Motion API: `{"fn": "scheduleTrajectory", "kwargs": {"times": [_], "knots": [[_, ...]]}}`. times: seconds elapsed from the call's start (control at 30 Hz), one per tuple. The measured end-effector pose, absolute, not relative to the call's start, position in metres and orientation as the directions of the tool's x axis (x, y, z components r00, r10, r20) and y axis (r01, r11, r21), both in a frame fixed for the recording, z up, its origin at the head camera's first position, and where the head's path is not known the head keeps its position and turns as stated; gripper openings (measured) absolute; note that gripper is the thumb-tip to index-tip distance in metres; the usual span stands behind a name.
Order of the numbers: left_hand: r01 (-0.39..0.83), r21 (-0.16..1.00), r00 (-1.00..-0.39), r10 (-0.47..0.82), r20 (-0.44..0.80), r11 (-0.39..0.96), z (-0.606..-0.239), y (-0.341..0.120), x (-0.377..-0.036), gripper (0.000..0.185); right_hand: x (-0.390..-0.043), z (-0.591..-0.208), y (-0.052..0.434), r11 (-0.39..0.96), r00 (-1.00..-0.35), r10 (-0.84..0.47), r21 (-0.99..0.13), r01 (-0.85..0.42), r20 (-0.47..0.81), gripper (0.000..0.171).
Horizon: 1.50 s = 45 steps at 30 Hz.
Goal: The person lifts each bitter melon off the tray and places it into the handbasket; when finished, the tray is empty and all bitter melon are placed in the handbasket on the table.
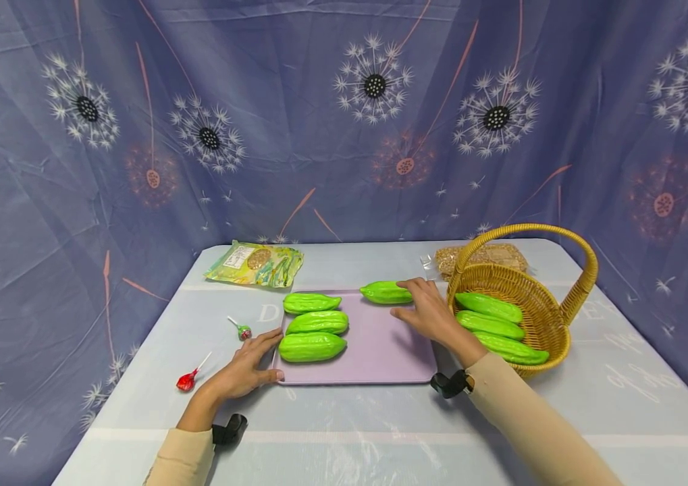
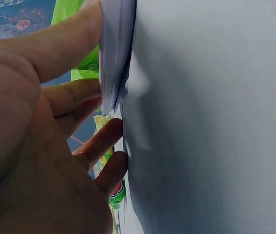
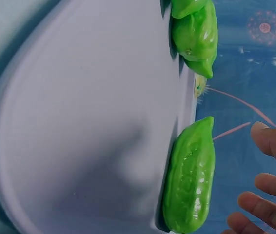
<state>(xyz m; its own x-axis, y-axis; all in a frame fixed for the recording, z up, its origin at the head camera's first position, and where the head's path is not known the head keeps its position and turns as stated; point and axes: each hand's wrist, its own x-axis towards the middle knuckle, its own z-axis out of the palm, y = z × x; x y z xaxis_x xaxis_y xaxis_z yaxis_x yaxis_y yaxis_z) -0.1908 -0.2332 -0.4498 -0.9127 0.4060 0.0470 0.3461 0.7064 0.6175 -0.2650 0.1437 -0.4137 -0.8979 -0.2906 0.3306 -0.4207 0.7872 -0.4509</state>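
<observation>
One bright green, ridged, long plastic-looking gourd [image 1: 385,292] lies along the far edge of a flat, pale purple, rectangular tray [image 1: 380,344], near its far right corner. The right hand [image 1: 431,314] is over this end of the tray, and in the head view it covers part of the gourd. Its fingers are apart and hold nothing; the right wrist view shows a gap between them and the gourd. The left hand [image 1: 248,368] is spread at the left side of the tray, and its thumb and some fingers touch the rim. Close to this side, three similar gourds [image 1: 317,322] lie in a row.

Just beside the tray, on the right, stands a golden-yellow woven basket [image 1: 541,320] with a high arched handle; three more green gourds [image 1: 489,325] are inside. Behind the basket is a clear bag of brown grains [image 1: 501,255]. On the left part of the worktop [image 1: 344,432] are a yellow-green printed packet [image 1: 258,264], a green-wrapped lollipop [image 1: 244,332] and a red-wrapped lollipop [image 1: 186,382].
</observation>
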Motion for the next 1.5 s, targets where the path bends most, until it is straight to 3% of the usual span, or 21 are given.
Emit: {"fn": "scheduleTrajectory", "kwargs": {"times": [0.4,1.5], "knots": [[0.349,0.618,-0.911,0.409,0.047,0.705,-0.45,-0.233,-0.191,0.074,-0.28,-0.421,0.139,0.781,-0.936,-0.23,-0.524,-0.34,0.266,0.061],[0.339,0.617,-0.914,0.405,0.037,0.71,-0.45,-0.233,-0.191,0.074,-0.309,-0.436,0.138,0.819,-0.962,-0.202,-0.507,-0.269,0.183,0.069]]}}
